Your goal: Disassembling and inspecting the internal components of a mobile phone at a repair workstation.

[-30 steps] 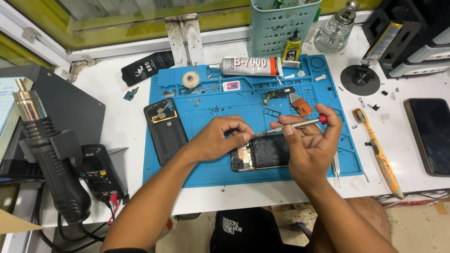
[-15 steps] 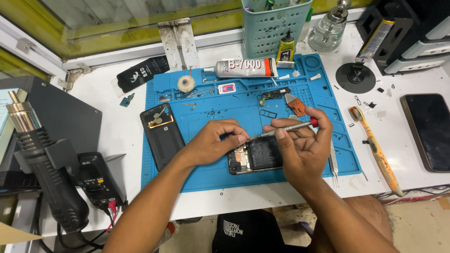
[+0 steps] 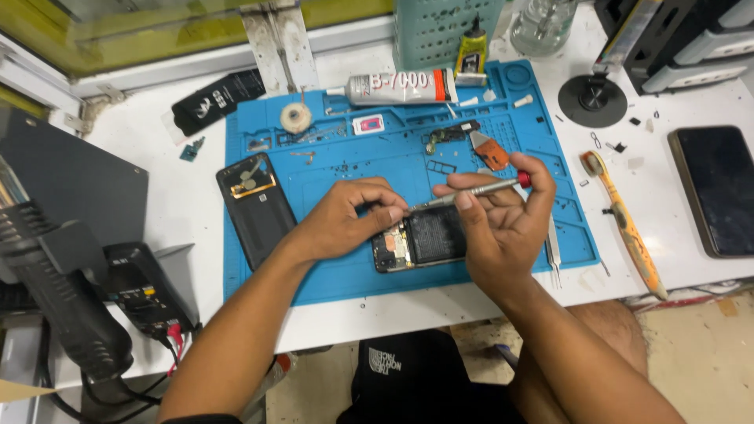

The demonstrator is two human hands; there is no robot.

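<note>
An opened phone (image 3: 424, 239) with its battery and circuit board exposed lies on a blue work mat (image 3: 338, 267). My right hand (image 3: 503, 228) grips a thin silver screwdriver with a red cap (image 3: 475, 191), held almost level, its tip pointing left toward my left fingertips. Fingers of my left hand (image 3: 349, 216) pinch at the screwdriver's tip just above the phone's upper left edge. The phone's black back cover (image 3: 255, 206) lies on the mat's left side.
A glue tube (image 3: 393, 86), tape roll (image 3: 295, 118), small parts and an orange pry tool (image 3: 491, 151) lie on the mat. Tweezers (image 3: 554, 247), a yellow brush (image 3: 624, 224) and a dark phone (image 3: 719, 188) sit to the right. A hot-air gun (image 3: 55, 306) stands at left.
The view has shifted slightly; both hands stay over the opened phone. My left fingers have closed in on the screwdriver's tip, and the screwdriver has tilted a little.
</note>
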